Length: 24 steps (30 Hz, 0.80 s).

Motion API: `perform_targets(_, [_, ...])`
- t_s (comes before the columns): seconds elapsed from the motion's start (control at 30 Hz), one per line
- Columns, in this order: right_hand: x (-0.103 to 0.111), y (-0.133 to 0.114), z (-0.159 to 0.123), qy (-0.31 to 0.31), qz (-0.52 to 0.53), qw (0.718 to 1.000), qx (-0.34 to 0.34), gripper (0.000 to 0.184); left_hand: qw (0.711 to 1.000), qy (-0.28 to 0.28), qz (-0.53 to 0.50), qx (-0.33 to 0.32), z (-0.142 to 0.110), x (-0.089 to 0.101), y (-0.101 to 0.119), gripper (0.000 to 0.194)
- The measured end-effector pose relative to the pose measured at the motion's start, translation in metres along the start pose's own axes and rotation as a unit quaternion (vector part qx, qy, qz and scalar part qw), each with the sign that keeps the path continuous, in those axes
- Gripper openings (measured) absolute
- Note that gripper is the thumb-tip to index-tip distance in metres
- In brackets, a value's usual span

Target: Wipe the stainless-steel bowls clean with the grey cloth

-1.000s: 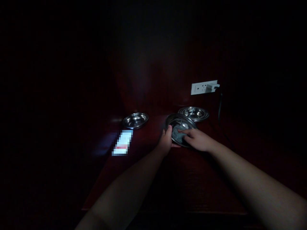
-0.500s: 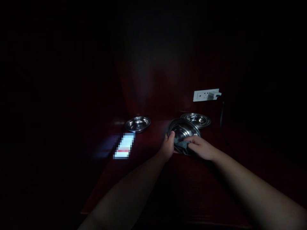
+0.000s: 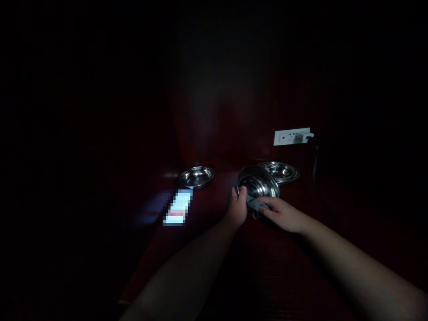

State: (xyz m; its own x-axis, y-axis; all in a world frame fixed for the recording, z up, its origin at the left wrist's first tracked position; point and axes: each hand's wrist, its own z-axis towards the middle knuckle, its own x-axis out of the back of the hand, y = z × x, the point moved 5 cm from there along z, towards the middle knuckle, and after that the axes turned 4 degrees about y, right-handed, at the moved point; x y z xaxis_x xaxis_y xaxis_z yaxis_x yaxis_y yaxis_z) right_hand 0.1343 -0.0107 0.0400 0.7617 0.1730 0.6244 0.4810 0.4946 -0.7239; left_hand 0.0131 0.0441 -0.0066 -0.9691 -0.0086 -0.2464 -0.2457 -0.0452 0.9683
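A shiny steel bowl (image 3: 262,182) is tilted with its inside facing me. My left hand (image 3: 238,207) grips its left rim, the thumb over the edge and the other fingers hidden behind. At the bowl's near rim, my right hand (image 3: 281,213) pinches a grey-green cloth (image 3: 256,206) that lies against the metal. Behind the held bowl, partly covered by it, sits a wide-rimmed metal dish (image 3: 284,172). Another shallow metal bowl (image 3: 196,177) rests upright to the left.
A lit phone (image 3: 179,208), its screen blurred, lies near the left edge of the dark red table (image 3: 160,258). On the back wall is a white socket (image 3: 290,137) with a plug in it, and a cable (image 3: 315,162) hangs down at its right. The surroundings are very dark.
My right hand and the cloth have shifted slightly along the near rim, with the cloth now more bunched. The whole view has drifted a little, so everything sits slightly further right and lower.
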Motion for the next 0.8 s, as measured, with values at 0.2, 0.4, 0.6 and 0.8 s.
perform_targets(0.2, [-0.0004, -0.0032, -0.0009, -0.021, -0.029, 0.999, 0.026, 0.019, 0.994, 0.019, 0.074, -0.074, 0.0004, 0.0024, 0.0069, 0.047])
perform_targets(0.4, [0.0039, -0.0047, -0.0024, -0.039, 0.002, 0.999, 0.029, 0.021, 0.996, 0.018, 0.063, -0.057, 0.0012, 0.0016, 0.0054, 0.051])
perform_targets(0.6, [0.0017, 0.0016, -0.003, -0.017, 0.0, 1.0, 0.009, 0.039, 0.999, 0.015, 0.027, -0.04, 0.001, 0.0003, 0.0052, 0.05])
perform_targets(0.8, [-0.0024, 0.0027, -0.0017, 0.0, -0.039, 0.999, 0.028, 0.03, 0.998, 0.012, 0.016, -0.054, 0.0019, -0.0008, 0.0046, 0.049])
